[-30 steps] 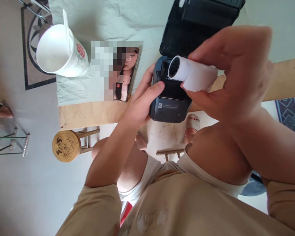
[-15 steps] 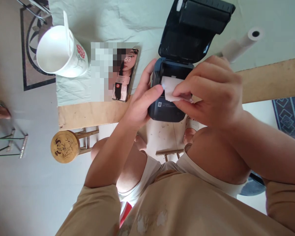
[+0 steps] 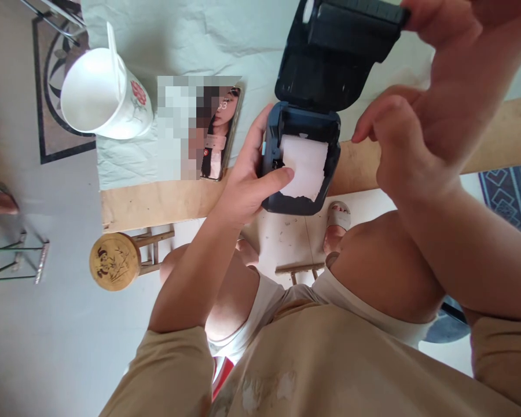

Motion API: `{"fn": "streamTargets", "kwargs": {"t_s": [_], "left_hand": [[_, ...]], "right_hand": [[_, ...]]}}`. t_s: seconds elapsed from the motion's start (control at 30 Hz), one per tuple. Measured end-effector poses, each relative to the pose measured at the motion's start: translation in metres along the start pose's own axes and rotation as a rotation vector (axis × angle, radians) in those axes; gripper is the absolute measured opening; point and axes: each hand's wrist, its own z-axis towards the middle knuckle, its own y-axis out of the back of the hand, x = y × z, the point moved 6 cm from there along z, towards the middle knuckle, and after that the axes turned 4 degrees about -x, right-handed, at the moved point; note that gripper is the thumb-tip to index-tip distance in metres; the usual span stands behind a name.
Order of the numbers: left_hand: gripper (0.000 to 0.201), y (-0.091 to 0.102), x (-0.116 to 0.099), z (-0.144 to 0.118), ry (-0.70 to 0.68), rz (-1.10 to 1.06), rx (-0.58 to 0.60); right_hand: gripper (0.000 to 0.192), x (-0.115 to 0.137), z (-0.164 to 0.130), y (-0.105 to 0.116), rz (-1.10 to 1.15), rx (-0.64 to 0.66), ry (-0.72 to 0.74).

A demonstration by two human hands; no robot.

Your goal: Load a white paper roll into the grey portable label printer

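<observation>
With the left hand (image 3: 247,185) pinning the paper (image 3: 303,168) inside the printer (image 3: 301,162) (right hand (image 3: 421,124) grips its lid (image 3: 338,52)), closing could crumple it.

Both hands bare, no rings, watch or gloves: left hand (image 3: 247,185), right hand (image 3: 417,133). Forearms uncovered. Tan short sleeves (image 3: 173,370) end well behind the hands, near the elbows. Tan shirt front (image 3: 312,370) has faded, cracked pale print. White shorts (image 3: 351,301) below the hands. White slipper (image 3: 341,217) on one foot.
</observation>
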Motion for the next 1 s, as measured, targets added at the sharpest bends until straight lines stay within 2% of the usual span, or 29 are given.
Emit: {"fn": "streamTargets", "kwargs": {"t_s": [0.1,0.2,0.27,0.33,0.4,0.5,0.57,0.7,1.0], "left_hand": [[0.074,0.002,0.001,0.0,-0.003,-0.002,-0.015],[0.078,0.002,0.001,-0.001,-0.001,-0.002,-0.01],[0.079,0.001,0.0,-0.001,-0.015,0.001,0.011],[0.077,-0.001,-0.001,-0.002,-0.042,0.007,0.042],[0.069,-0.002,-0.003,-0.002,-0.069,0.004,0.067],[0.046,-0.005,-0.002,-0.003,-0.061,0.023,0.077],[0.036,-0.005,-0.001,-0.004,-0.029,0.031,0.05],[0.034,-0.004,0.001,-0.005,0.008,-0.005,-0.005],[0.027,0.002,0.003,-0.002,-0.02,-0.011,0.014]], "right_hand": [[0.034,0.013,-0.002,0.012,-0.022,-0.23,0.308],[0.021,0.01,-0.001,0.002,-0.05,-0.086,0.247],[0.019,0.013,-0.002,-0.004,-0.115,0.008,0.286],[0.027,0.014,-0.002,-0.008,-0.25,0.058,0.318],[0.043,0.007,0.0,-0.013,-0.34,0.127,0.28],[0.062,-0.009,0.0,-0.021,-0.239,0.254,0.171],[0.065,-0.016,-0.001,-0.025,-0.143,0.316,0.105],[0.065,-0.019,-0.002,-0.028,-0.096,0.339,0.068],[0.071,-0.016,0.0,-0.029,-0.247,0.389,0.033]]}}
